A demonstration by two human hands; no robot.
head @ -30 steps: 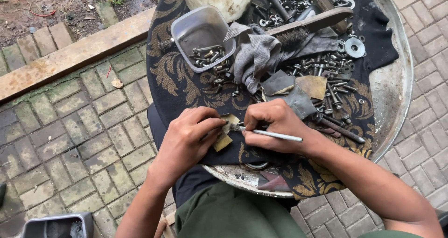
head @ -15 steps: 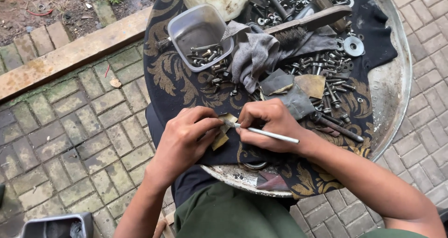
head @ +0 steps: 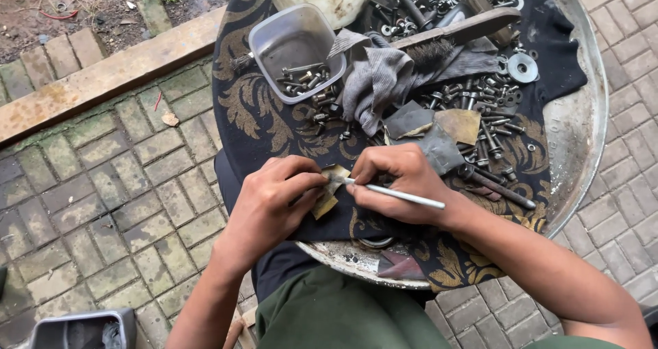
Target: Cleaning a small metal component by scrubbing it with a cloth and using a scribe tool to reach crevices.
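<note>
- Pinching a folded scrap of tan sandpaper [head: 327, 191], the left hand [head: 271, 202] has its fingers pressed together around it.
- Right hand [head: 404, 181]: fingers closed on a thin silvery metal rod [head: 404, 196], whose tip meets the sandpaper between both hands.
- Both hands are over the near edge of a round metal tray [head: 582, 130], draped with a black cloth with gold leaf pattern [head: 253, 109].
- Square grey plastic container [head: 295, 51]: holds bolts, far left on the cloth.
- Grey rag [head: 377, 82]: crumpled beside the container.
- Loose bolts and washers [head: 480, 102]: scattered right of the rag.
- Wire brush [head: 459, 34]: lies across the far side.
- Ground: paving bricks [head: 103, 198].
</note>
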